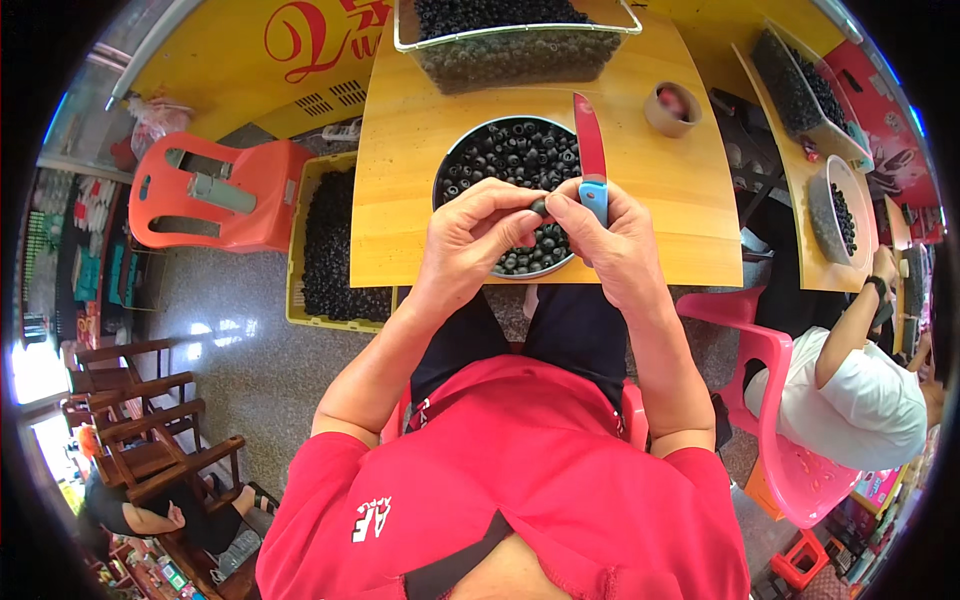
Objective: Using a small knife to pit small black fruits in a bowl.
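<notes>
Above a round bowl [437,190] of small dark round fruits, my two hands meet at the near side of a wooden table [400,140]. My left hand [468,240] is closed, its thumb and fingers pinching one small dark round fruit [539,207]. A knife with a red blade [590,140] and a blue handle [594,197] is gripped in my right hand [622,235], blade pointing up and away from me. My right thumb presses against the same fruit from the other side. The fingertips partly cover it, so any cut in it is hidden.
A clear plastic box [520,37] of dark fruits stands at the table's far edge, with a small cup [668,128] to its right. A yellow crate [345,322] of dark pieces and an orange chair [255,195] are at left. A person in white [850,400] sits at right.
</notes>
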Tool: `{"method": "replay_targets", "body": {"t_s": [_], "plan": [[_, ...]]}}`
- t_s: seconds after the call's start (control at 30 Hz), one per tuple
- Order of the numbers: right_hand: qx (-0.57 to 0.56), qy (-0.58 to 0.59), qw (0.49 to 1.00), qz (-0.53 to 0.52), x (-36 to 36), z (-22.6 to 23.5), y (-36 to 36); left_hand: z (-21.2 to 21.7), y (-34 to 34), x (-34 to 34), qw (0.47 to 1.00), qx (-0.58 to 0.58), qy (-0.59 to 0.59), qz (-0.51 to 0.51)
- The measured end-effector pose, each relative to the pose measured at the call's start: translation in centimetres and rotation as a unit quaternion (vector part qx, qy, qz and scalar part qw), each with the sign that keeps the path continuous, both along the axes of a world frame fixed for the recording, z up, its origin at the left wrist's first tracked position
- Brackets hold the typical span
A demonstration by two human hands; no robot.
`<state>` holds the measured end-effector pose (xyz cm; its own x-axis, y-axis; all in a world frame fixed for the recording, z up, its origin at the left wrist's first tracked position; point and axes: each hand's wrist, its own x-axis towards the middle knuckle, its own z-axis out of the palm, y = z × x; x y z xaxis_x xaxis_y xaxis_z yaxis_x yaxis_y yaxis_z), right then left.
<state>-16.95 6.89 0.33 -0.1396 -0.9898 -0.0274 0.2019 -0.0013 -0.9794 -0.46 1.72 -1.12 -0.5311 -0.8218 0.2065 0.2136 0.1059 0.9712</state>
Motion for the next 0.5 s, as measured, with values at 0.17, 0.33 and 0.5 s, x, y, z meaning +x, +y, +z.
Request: {"method": "replay_targets", "body": {"t_s": [0.17,0.33,0.5], "plan": [[-0.049,0.069,0.996,-0.026,0.2,-0.6,0.0,-0.3,0.2,0.3,0.993,0.110,0.044,-0.011],[-0.234,0.415,0.876,-0.079,-0.2,-0.5,0.3,-0.9,-0.1,0.1,0.993,0.101,0.063,-0.007],[-0.249,0.486,0.834,-0.075,-0.4,-0.6,0.6,-0.8,0.2,-0.1,0.994,0.080,0.071,-0.007]]}}
